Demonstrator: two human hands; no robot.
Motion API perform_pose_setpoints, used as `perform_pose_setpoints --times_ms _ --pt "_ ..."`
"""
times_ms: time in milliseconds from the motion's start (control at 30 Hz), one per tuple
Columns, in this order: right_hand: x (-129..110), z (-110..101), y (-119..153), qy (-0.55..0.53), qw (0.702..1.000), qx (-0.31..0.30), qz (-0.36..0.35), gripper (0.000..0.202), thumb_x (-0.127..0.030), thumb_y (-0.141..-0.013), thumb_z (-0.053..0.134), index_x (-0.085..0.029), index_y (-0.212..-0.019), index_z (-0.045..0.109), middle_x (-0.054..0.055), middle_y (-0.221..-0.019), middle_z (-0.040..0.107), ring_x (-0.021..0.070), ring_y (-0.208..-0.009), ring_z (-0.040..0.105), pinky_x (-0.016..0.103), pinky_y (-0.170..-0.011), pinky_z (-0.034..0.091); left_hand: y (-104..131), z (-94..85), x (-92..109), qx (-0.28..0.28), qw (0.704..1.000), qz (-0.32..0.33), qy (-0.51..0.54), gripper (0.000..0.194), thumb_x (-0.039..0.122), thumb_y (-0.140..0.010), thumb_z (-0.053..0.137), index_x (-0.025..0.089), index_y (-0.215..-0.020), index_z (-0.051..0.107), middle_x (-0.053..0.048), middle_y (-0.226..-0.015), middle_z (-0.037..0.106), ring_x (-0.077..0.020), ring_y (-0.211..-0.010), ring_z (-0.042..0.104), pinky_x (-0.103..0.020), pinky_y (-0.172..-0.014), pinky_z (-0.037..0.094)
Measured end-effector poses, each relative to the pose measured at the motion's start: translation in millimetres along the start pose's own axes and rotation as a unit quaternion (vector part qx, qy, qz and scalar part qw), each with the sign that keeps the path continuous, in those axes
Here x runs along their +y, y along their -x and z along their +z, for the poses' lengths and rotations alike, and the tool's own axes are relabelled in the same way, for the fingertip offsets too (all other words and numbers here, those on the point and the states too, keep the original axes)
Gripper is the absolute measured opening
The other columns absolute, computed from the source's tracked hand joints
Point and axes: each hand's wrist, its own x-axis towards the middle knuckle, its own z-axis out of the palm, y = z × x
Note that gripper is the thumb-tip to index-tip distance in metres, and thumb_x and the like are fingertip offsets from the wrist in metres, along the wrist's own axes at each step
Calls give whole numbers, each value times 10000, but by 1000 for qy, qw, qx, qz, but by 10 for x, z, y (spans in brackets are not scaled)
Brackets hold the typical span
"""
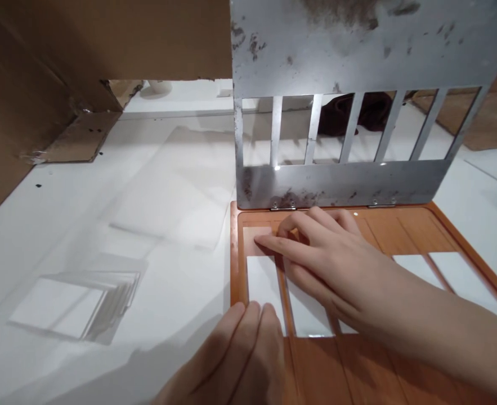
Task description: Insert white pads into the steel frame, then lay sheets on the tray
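Observation:
An orange-brown tray (316, 365) with shallow grooves holds several flat white strips. My right hand (324, 253) reaches across it from the right, its index finger stretched onto a pale translucent piece (251, 235) at the upper end of the leftmost groove. The other right fingers arch over the neighbouring strip (309, 315), which has a glassy lower edge. My left hand (235, 360) has its fingers pressed together at the lower part of the leftmost white strip (263, 275); its thumb is hidden. More white strips (463, 270) lie in grooves to the right.
A scuffed metal frame (341, 185) with a row of slots stands upright, hinged to the tray's far edge. On the white table are a stack of clear square plates (58, 304) and a translucent sheet (176, 191). Cardboard walls (168, 39) and a dark cloth (336, 115) are behind.

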Motion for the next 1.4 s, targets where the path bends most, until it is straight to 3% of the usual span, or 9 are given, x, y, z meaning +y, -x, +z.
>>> perform_pose_setpoints --times_ms 133,233,467,633,833,1033,1267,1400 --pt "-9 25 2 36 999 5 -25 315 -184 -1004 439 -256 -1244 630 86 -1046 585 264 -932 496 422 -786 377 39 32 7 -16 1000 18 7 326 172 -973 478 64 -1224 656 -134 -1266 642 -283 -1210 574 -489 -1228 226" --pt "-26 23 4 19 1000 8 -18 300 -201 -1013 449 -265 -1248 624 85 -1056 579 260 -940 488 423 -808 393 49 37 26 -19 1000 -5 24 358 122 -961 439 76 -1249 647 -120 -1309 631 -266 -1232 561 -459 -1234 207" --pt "-27 41 11 -11 1000 5 1 266 -222 -1022 465 -291 -1231 613 92 -1115 564 275 -992 481 439 -831 412 -27 30 61 -6 999 -30 36 314 160 -957 494 47 -1188 673 -120 -1221 692 -265 -1202 582 -412 -1184 269" --pt "-59 27 23 -55 998 -14 21 263 -206 -1027 451 -301 -1219 603 83 -1190 552 270 -1071 483 451 -887 432 -61 28 64 -14 999 -31 35 400 109 -983 339 25 -1198 665 -137 -1215 702 -258 -1178 615 -409 -1132 308" --pt "-64 20 7 -128 991 -28 38 210 -194 -1020 468 -303 -1169 567 47 -1207 585 247 -1124 518 436 -939 446 -76 2 63 -22 999 -27 28 402 126 -985 343 11 -1238 633 -152 -1243 691 -262 -1196 620 -397 -1116 339" --pt "-31 76 37 -160 983 56 70 41 -256 -1008 499 -259 -1006 540 43 -974 647 238 -965 578 366 -775 476 -112 -29 43 -27 999 -32 30 406 124 -988 326 29 -1224 642 -136 -1228 700 -246 -1170 638 -372 -1096 363" --pt "-41 2 18 -107 994 3 -21 135 -210 -1024 476 -257 -979 594 -13 -887 672 185 -855 615 441 -975 332 -153 -89 20 -23 999 -38 3 460 18 -950 258 77 -1167 660 -40 -1144 758 -162 -1041 710 -280 -925 505" --pt "-49 0 20 -66 996 0 -54 142 -225 -1008 507 -252 -936 627 2 -926 684 200 -878 616 447 -947 316 -130 -89 37 -18 999 -27 -20 489 -12 -937 242 98 -1164 662 -2 -1116 762 -136 -1019 711 -266 -948 500"
